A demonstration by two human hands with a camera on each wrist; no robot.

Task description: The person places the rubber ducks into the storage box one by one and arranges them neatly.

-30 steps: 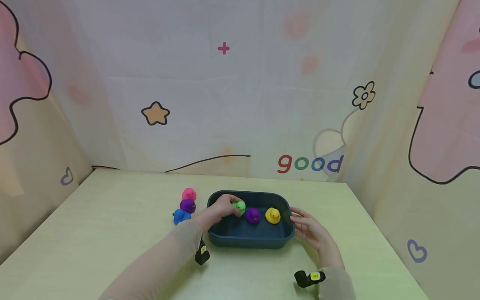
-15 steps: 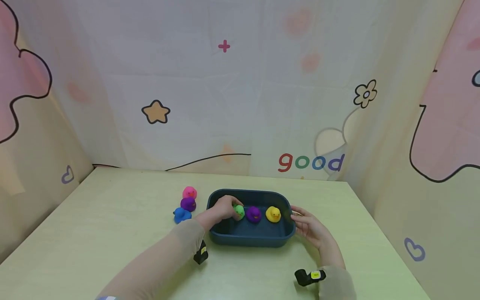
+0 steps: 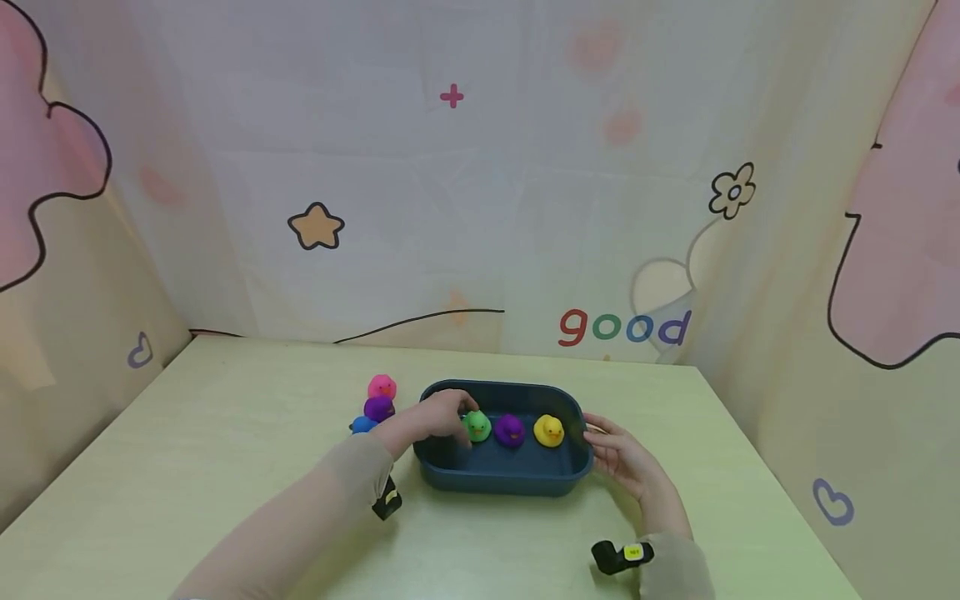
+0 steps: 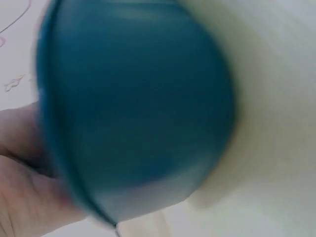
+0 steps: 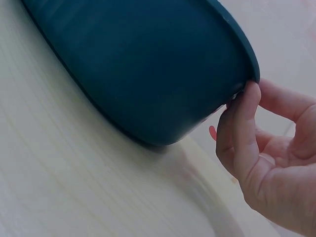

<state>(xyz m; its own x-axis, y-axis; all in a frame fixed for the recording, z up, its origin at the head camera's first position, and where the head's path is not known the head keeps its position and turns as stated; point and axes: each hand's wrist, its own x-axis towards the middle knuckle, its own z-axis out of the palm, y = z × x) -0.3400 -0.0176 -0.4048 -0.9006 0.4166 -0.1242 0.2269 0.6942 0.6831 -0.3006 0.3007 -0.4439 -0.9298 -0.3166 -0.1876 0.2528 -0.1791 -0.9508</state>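
Observation:
A dark blue basin (image 3: 495, 482) stands on the table with a green rubber duck (image 3: 476, 427), a purple rubber duck (image 3: 510, 431) and a yellow rubber duck (image 3: 549, 431) in a row inside. My left hand (image 3: 444, 414) reaches over the basin's left end, its thumb and fingers spread around the green duck without gripping it. At the right end, the fingertips of my right hand (image 3: 626, 460) touch the outside of the basin by its rim. The right wrist view shows this hand (image 5: 276, 153) with bent, relaxed fingers against the wall. In the left wrist view the basin wall hides the left fingers.
Left of the basin, a pink duck (image 3: 382, 387), another purple duck (image 3: 378, 408) and a blue duck (image 3: 363, 425) stand close together on the table (image 3: 247, 417). My left forearm partly covers the blue one. A printed curtain (image 3: 480, 208) hangs behind the table.
My left hand has lowered the green duck onto the basin floor and let go, then drawn slightly left with its fingers parting. The right hand has stayed at the basin's right end.

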